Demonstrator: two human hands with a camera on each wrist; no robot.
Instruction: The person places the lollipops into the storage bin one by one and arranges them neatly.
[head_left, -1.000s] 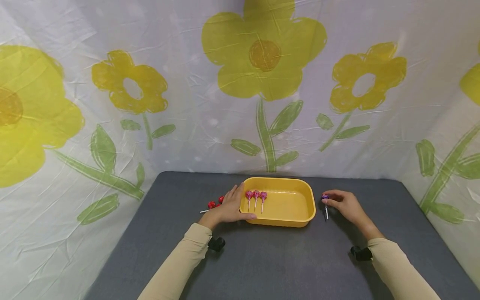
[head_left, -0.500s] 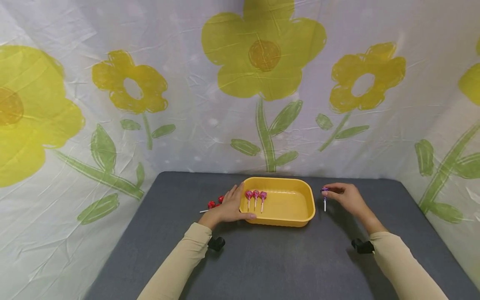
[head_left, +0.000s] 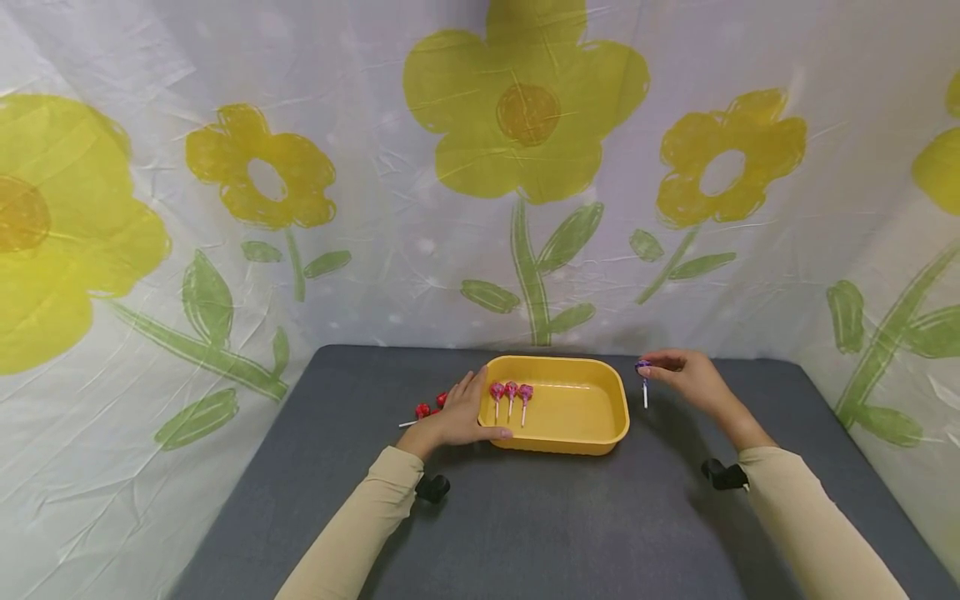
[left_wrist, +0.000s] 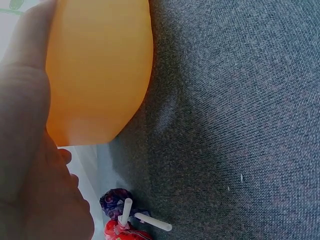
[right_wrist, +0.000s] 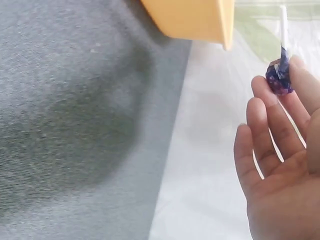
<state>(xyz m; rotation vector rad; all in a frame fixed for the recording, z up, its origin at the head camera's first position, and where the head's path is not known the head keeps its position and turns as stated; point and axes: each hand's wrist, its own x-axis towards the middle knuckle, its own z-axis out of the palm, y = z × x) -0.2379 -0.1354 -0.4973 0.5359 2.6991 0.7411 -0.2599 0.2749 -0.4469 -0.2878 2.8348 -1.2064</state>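
A yellow tray [head_left: 577, 446] sits at the back of the table, with three pink-wrapped lollipops [head_left: 511, 392] in a row at its left end. My left hand [head_left: 452, 418] rests against that end, its fingers along the left side and its thumb at the front rim. To the right of the tray, my right hand [head_left: 692, 385] pinches a purple-wrapped lollipop [right_wrist: 279, 77] by its head between thumb and fingertips. Its white stick hangs down in the head view. The lollipop is held up, apart from the tray.
Red lollipops [head_left: 423, 410] lie left of the tray, partly hidden by the left hand. A dark purple lollipop [left_wrist: 115, 201] lies beside them in the left wrist view. A flower-print cloth [head_left: 375, 250] hangs behind the grey table [head_left: 570, 533].
My right hand has lifted the purple lollipop off the table and carried it up and slightly back. The left hand and the tray stay in place.
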